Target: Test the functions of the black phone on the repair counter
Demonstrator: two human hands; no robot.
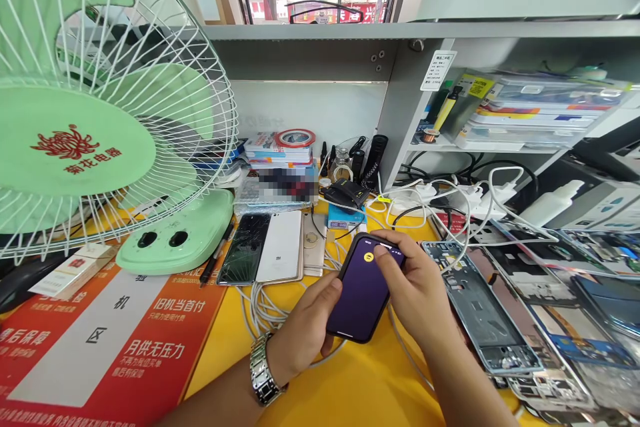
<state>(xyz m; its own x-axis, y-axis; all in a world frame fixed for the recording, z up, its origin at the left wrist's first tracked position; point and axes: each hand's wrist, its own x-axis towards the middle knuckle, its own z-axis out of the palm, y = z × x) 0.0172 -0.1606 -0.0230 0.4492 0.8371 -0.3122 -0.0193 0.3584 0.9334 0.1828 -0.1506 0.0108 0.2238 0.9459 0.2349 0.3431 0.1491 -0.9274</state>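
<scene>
My left hand [305,328], with a metal link watch [263,370] on the wrist, grips the lower part of a black smartphone [359,293] with a lit purple screen. My right hand [413,287] holds the phone's upper right side, its fingers curled over the top of the screen. Just left of the hands lie a cracked black phone [245,249], a white Mi phone [281,247] and a gold phone [315,245]. Bare metal phone frames [483,307] lie to the right of my right hand.
White cables [263,307] lie under and behind my hands on a yellow counter [320,393]. A green desk fan [105,127] stands at left, beside a red printed sign [115,340]. Books, tape, a power strip and shelved boxes fill the back.
</scene>
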